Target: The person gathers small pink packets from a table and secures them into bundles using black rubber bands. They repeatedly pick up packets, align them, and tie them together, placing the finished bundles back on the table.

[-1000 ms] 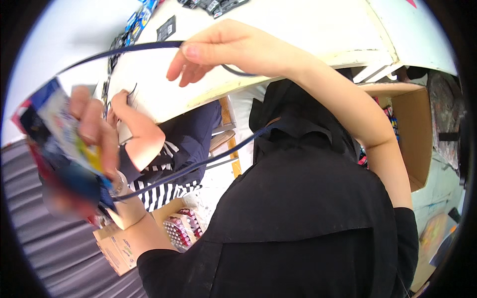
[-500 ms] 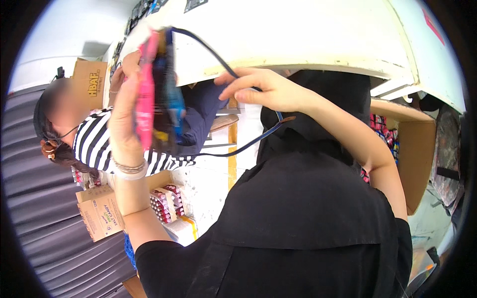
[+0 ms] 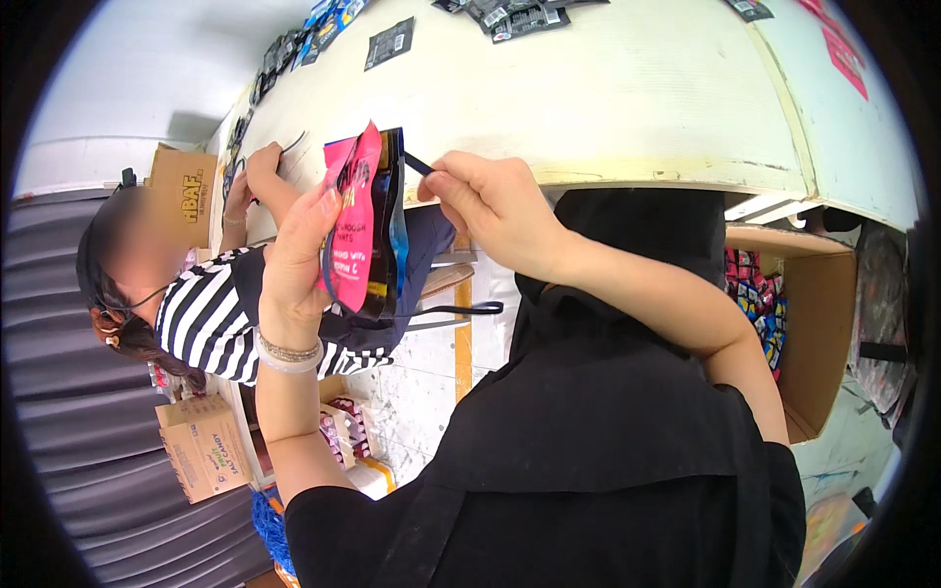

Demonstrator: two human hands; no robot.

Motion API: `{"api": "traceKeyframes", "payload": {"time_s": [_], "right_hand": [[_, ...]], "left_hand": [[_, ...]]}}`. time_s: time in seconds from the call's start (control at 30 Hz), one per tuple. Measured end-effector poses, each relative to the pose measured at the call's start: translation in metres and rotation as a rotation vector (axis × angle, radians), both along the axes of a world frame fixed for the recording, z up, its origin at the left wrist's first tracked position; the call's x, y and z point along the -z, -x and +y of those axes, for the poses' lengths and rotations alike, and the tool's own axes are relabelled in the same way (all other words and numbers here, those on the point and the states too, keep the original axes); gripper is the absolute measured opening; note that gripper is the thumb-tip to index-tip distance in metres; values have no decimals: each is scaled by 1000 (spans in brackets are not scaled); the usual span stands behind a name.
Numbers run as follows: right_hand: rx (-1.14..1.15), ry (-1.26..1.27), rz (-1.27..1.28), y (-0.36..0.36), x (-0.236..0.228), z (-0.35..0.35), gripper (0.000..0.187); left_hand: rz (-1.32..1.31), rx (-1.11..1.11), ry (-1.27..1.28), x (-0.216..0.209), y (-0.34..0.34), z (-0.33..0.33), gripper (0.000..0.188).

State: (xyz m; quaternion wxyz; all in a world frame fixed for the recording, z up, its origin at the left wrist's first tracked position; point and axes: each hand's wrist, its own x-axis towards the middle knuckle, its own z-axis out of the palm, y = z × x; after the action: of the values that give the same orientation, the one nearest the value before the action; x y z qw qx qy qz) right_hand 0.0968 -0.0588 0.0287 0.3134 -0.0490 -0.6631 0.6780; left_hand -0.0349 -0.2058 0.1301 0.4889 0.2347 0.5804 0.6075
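My left hand (image 3: 294, 260) grips a stack of small flat packets upright at the table's near edge. A pink packet (image 3: 355, 235) faces me, with black and blue packets (image 3: 396, 211) behind it. A thin dark strap (image 3: 461, 310) runs by the stack, one end sticking out to the right below. Just right of the stack's top, my right hand (image 3: 490, 206) pinches the strap's upper part between thumb and fingers. How the strap passes behind the packets is hidden.
Black packets (image 3: 529, 22) lie on the white table (image 3: 608, 108). At the left sits a person in a striped top (image 3: 211, 314), hands at the table. An open cardboard box (image 3: 818, 333) of colourful packets stands at my right. Cardboard boxes (image 3: 204, 446) stand at lower left.
The packet stack has come lower and to the right, its pink face turned toward me. My right hand has closed on the strap, and the wide loop has shrunk.
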Motion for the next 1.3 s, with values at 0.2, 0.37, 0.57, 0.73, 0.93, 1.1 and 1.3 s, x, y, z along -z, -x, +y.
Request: {"api": "traceKeyframes", "payload": {"time_s": [0.2,0.37,0.57,0.73,0.93,1.1,1.3], "right_hand": [[178,-201,25,5,10,-9,12],[216,-321,-100,-2,19,2,9],[367,-596,82,-33,17,1,25],[-231,39,-72,-27,18,6,14],[41,-468,110,-22,38,28,9],[87,-714,52,-31,25,59,6],[131,-987,63,-43,7,86,5]], "left_hand": [[-46,-52,-169,17,-26,42,39],[-127,-175,-228,50,-17,60,32],[-215,-200,-234,53,0,73,27],[-239,-188,-193,50,3,78,27],[-278,-47,-136,49,-4,60,35],[-459,165,-231,63,-20,64,45],[-401,178,-90,82,-4,60,53]]}}
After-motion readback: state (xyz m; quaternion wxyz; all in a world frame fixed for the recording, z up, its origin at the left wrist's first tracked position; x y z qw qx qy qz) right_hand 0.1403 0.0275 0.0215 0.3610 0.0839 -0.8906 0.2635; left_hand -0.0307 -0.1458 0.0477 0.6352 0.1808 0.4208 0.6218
